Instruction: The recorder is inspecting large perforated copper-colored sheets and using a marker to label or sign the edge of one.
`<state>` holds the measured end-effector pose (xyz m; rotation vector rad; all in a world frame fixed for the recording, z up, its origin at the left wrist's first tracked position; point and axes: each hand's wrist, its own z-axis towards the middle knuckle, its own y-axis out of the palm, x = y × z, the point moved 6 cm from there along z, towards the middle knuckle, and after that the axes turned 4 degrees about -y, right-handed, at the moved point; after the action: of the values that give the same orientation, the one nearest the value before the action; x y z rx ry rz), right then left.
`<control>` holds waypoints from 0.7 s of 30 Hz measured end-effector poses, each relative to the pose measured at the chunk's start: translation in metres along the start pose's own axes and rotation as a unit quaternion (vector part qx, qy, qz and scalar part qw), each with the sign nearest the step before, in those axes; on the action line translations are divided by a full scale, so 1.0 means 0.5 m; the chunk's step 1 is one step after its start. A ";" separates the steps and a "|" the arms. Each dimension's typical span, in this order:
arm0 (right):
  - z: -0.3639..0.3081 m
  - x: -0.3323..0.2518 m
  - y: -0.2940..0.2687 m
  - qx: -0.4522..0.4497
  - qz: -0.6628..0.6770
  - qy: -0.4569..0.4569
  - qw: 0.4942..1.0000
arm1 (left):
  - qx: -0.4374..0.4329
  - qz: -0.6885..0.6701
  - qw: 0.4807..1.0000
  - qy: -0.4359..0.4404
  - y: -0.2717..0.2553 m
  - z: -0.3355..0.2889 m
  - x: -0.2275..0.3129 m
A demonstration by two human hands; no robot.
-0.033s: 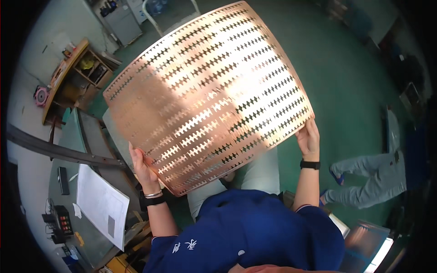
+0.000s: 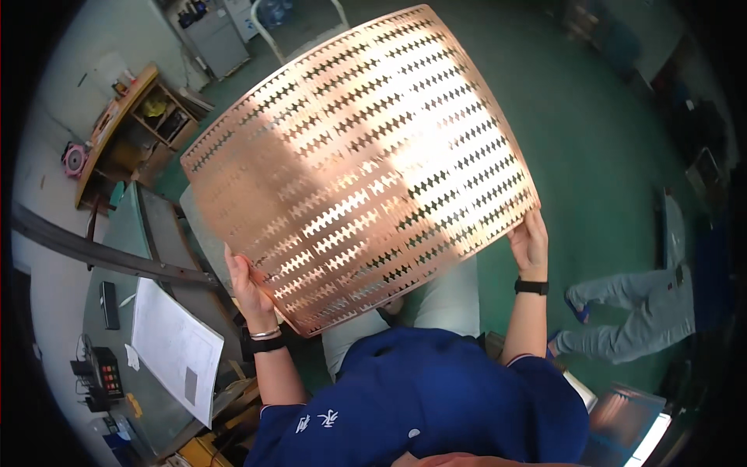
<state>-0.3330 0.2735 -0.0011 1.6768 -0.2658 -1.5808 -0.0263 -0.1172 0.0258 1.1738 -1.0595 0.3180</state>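
Over a green workshop floor (image 2: 591, 117), both hands held up a large copper-coloured metal sheet pierced with rows of diamond-shaped slots (image 2: 362, 163). Its lower left edge was gripped by the left hand (image 2: 247, 286), its lower right corner by the right hand (image 2: 530, 241), fingers closed on the rim. At left, a grey table (image 2: 117, 265) carried a white paper sheet (image 2: 175, 346), and a wooden shelf unit (image 2: 132, 124) stood beyond. Another person's legs in grey trousers (image 2: 630, 311) lay at right, and the raised sheet hid much of the floor.
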 end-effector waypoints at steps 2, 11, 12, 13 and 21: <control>0.001 0.009 -0.002 -0.008 0.002 -0.003 1.000 | -0.028 0.002 1.000 0.013 0.006 -0.004 0.010; -0.003 0.042 -0.023 0.011 0.010 0.019 1.000 | -0.073 -0.034 0.996 0.025 0.016 -0.014 0.024; -0.002 0.043 -0.034 0.018 0.007 0.019 1.000 | -0.064 -0.026 0.997 0.023 0.015 -0.011 0.023; -0.002 0.046 -0.046 0.022 0.004 0.023 0.999 | -0.056 -0.026 0.998 0.033 0.015 -0.014 0.026; -0.004 0.072 -0.101 0.047 0.021 0.037 0.998 | -0.060 -0.013 0.998 0.032 0.033 -0.017 0.027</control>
<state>-0.3423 0.2847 -0.0614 1.7857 -0.3391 -1.4922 -0.0264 -0.1071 0.0463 1.0631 -0.9933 0.2656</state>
